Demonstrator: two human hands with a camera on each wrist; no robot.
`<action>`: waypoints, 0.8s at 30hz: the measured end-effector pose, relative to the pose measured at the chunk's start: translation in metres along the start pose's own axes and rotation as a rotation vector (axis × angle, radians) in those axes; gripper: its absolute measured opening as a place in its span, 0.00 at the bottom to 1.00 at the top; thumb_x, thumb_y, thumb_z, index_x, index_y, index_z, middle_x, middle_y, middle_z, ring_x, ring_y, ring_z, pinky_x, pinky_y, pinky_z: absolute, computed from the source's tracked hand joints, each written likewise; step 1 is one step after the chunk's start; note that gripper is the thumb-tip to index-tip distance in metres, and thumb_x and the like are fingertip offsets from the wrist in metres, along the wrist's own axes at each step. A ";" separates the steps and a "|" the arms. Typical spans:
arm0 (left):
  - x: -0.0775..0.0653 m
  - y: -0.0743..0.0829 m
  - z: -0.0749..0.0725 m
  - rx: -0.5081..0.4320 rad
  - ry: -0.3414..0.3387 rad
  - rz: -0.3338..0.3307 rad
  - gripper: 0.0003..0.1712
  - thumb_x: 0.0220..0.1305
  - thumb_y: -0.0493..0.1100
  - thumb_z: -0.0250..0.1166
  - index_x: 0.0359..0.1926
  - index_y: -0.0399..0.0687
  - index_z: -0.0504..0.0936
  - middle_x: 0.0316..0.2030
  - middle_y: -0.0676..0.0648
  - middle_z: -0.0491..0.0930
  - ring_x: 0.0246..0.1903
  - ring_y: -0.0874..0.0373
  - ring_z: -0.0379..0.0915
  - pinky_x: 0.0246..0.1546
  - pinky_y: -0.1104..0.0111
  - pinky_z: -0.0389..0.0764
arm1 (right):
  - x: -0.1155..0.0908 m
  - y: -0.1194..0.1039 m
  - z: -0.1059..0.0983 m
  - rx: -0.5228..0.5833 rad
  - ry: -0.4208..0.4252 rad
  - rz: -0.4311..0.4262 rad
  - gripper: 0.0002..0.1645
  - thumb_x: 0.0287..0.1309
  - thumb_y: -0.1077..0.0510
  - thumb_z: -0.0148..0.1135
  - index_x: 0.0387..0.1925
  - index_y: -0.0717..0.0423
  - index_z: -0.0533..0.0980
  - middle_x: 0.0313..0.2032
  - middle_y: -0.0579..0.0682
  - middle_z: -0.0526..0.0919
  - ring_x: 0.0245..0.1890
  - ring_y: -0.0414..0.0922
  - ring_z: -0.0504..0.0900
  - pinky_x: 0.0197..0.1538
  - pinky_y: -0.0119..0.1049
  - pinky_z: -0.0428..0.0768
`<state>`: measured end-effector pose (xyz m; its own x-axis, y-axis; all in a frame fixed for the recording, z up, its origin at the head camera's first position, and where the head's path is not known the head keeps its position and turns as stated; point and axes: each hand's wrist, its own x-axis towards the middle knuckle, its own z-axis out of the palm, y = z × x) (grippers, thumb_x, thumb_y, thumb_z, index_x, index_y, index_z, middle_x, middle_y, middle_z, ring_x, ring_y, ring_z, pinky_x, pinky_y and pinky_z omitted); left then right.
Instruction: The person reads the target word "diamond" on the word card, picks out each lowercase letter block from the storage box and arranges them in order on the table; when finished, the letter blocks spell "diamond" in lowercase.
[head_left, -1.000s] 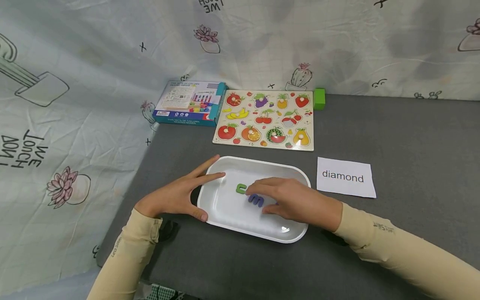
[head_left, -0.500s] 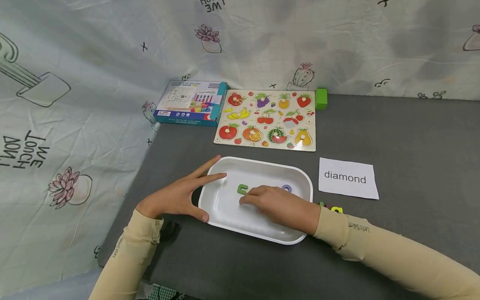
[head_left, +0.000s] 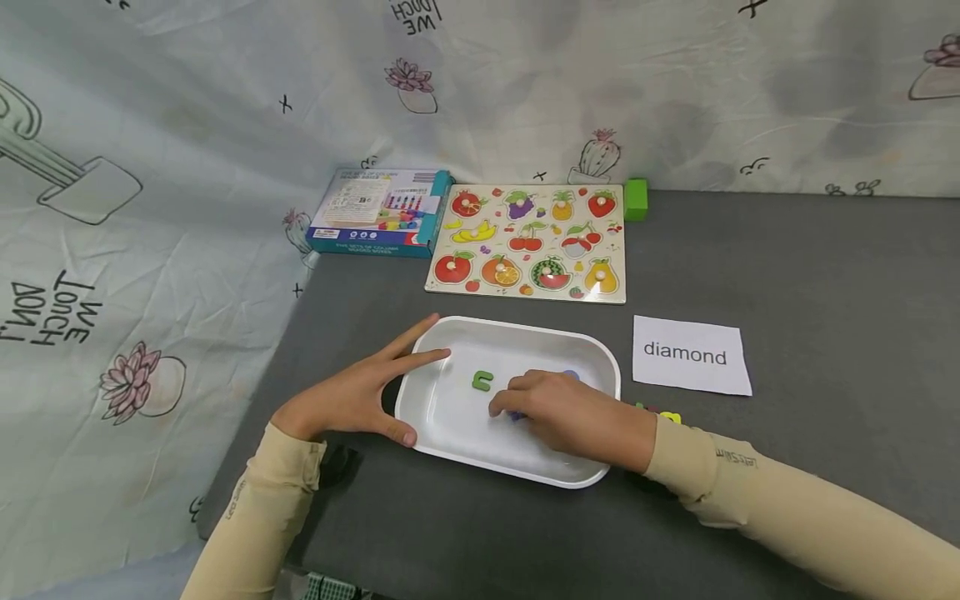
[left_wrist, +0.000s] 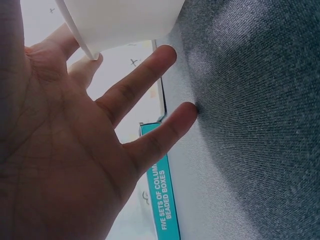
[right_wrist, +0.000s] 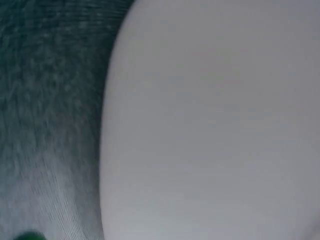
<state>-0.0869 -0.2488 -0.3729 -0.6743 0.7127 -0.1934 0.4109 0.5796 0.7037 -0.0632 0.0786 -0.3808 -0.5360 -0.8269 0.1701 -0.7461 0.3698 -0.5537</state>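
Fingers of the right hand (head_left: 570, 417) curl down inside the tray (head_left: 450, 417), over a purple letter (head_left: 516, 414) that barely shows under them; whether they already pinch it I cannot tell; a green letter (head_left: 482, 381) lies just beside, free on the tray floor. The left hand (head_left: 352, 392) lies open and flat against the tray's left rim, fingers straight. Both letters look small, light and stiff, likely to slide on the smooth plastic; best pinched by the edges.
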 end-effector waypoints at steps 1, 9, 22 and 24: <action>0.000 0.000 0.000 -0.004 0.001 -0.001 0.62 0.45 0.53 0.84 0.79 0.63 0.59 0.80 0.60 0.31 0.76 0.55 0.40 0.65 0.45 0.64 | -0.001 -0.001 -0.003 0.016 0.019 -0.012 0.18 0.60 0.72 0.66 0.47 0.51 0.83 0.42 0.44 0.86 0.43 0.40 0.82 0.46 0.34 0.80; 0.000 -0.002 0.000 -0.011 0.002 -0.014 0.62 0.45 0.57 0.84 0.79 0.65 0.59 0.80 0.61 0.31 0.76 0.55 0.41 0.65 0.45 0.65 | -0.026 -0.006 -0.042 0.064 0.217 -0.007 0.26 0.50 0.71 0.77 0.51 0.51 0.83 0.41 0.38 0.86 0.38 0.32 0.80 0.40 0.33 0.81; -0.001 -0.002 -0.001 -0.024 0.000 -0.020 0.62 0.45 0.58 0.83 0.79 0.66 0.60 0.80 0.63 0.31 0.76 0.57 0.41 0.65 0.47 0.65 | -0.108 0.014 -0.103 -0.163 0.284 0.311 0.38 0.39 0.72 0.81 0.53 0.41 0.81 0.38 0.33 0.86 0.35 0.34 0.84 0.39 0.34 0.84; -0.001 -0.003 -0.001 -0.022 0.000 -0.016 0.62 0.45 0.57 0.83 0.79 0.66 0.60 0.80 0.63 0.31 0.76 0.57 0.41 0.65 0.48 0.65 | -0.119 0.021 -0.104 -0.174 0.259 0.367 0.36 0.40 0.70 0.82 0.51 0.41 0.81 0.38 0.34 0.86 0.35 0.33 0.83 0.39 0.32 0.83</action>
<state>-0.0875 -0.2516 -0.3739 -0.6811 0.7030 -0.2048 0.3862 0.5825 0.7152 -0.0559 0.2289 -0.3274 -0.8407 -0.5035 0.1990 -0.5323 0.7014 -0.4740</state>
